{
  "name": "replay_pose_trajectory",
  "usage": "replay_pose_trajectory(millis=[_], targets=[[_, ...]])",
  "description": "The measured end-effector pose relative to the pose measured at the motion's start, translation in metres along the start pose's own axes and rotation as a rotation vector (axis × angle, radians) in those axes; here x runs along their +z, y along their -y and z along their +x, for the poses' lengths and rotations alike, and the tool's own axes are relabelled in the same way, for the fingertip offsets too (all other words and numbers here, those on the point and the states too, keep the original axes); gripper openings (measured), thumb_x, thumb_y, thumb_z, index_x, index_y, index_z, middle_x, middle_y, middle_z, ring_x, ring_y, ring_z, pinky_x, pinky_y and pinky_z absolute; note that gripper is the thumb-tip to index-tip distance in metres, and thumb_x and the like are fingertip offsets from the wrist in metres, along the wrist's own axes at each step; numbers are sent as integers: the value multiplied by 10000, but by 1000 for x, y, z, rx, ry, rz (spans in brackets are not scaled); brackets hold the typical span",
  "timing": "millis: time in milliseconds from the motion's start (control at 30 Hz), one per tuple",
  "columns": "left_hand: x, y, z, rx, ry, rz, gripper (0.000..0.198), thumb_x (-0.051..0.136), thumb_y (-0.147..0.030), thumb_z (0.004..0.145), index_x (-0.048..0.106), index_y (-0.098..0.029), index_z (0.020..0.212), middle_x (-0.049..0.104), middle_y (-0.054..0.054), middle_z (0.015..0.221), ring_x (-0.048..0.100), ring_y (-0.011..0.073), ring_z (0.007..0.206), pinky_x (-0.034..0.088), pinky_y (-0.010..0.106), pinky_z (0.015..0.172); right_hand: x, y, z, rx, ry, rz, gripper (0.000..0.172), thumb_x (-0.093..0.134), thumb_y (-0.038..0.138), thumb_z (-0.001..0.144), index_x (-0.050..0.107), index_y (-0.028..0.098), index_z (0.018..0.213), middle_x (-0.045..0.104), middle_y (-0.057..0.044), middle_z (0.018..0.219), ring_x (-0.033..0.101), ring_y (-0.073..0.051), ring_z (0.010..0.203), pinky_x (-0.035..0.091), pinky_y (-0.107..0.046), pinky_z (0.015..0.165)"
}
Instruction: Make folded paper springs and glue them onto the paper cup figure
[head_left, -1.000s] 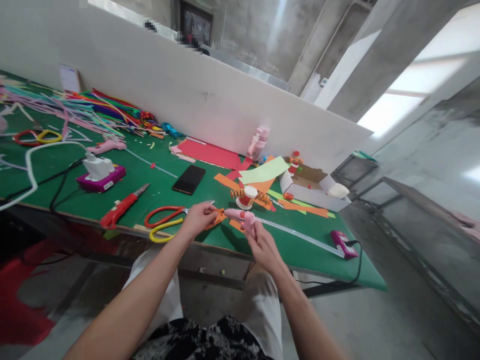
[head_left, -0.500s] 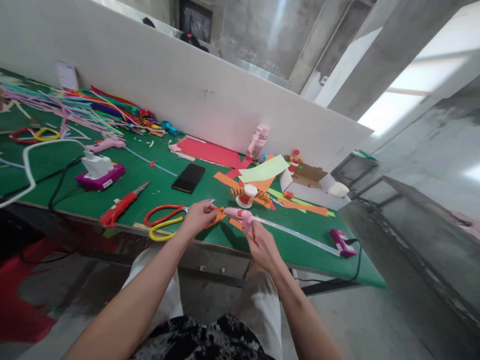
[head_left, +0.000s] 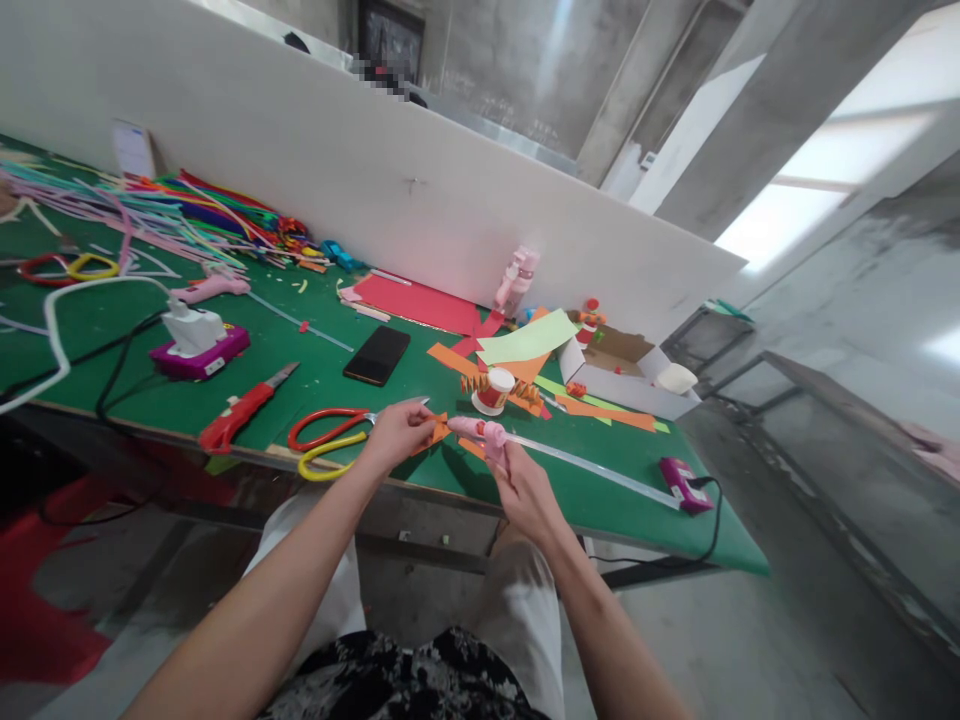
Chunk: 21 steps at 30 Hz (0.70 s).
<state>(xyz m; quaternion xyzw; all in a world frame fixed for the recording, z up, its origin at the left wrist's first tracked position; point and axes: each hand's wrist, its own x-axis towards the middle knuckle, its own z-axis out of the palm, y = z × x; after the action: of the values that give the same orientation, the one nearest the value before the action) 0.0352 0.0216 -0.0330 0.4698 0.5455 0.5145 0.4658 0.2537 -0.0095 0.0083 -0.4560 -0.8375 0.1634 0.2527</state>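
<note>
Little has changed over the last second: both hands have stayed almost where they were at the table's near edge, and only the view has drifted a touch. The orange paper piece [head_left: 437, 432] is pinched in the left hand [head_left: 396, 432], grip closed on it, just above the green table [head_left: 645, 445]. At the paper's 3 o'clock, the pink glue gun [head_left: 480, 432] aims its nozzle at it. The two seem to touch, though the contact is too small to be sure. The right hand [head_left: 525, 488] has its grip wrapped round the gun's handle.

The nozzle sits very near the left fingertips, so a small slip could bring glue or heat onto them. A long clear rod [head_left: 592, 465] trails from the gun toward 4 o'clock, and swinging the gun could sweep it through the paper scraps [head_left: 607, 412].

The scissors [head_left: 326, 445] lie just beside the left hand at 9 o'clock, and a small cup [head_left: 493, 392] stands near at 12 o'clock. Open room lies toward 6 o'clock, past the table edge, where anything dropped would fall to the lap or floor.
</note>
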Motion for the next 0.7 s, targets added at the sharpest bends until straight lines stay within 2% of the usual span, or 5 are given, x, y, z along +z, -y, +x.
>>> replay_pose_trajectory(millis=[300, 700], targets=[[0, 0, -1, -7, 13, -9, 141, 647, -332, 619, 628, -192, 619, 597, -17, 456, 521, 130, 407, 351, 225, 425, 0, 1, 1, 14, 11, -13, 256, 402, 298, 933, 537, 179, 1115, 688, -137, 1038, 649, -250, 882, 483, -315, 763], [0, -1, -1, -15, 24, -15, 124, 635, -312, 608, 651, -191, 627, 604, -14, 467, 529, 133, 430, 360, 230, 446, 0, 3, 0, 37, -2, 22, 222, 401, 313, 934, 546, 186, 1046, 677, -110, 953, 637, -230, 817, 479, -302, 727]])
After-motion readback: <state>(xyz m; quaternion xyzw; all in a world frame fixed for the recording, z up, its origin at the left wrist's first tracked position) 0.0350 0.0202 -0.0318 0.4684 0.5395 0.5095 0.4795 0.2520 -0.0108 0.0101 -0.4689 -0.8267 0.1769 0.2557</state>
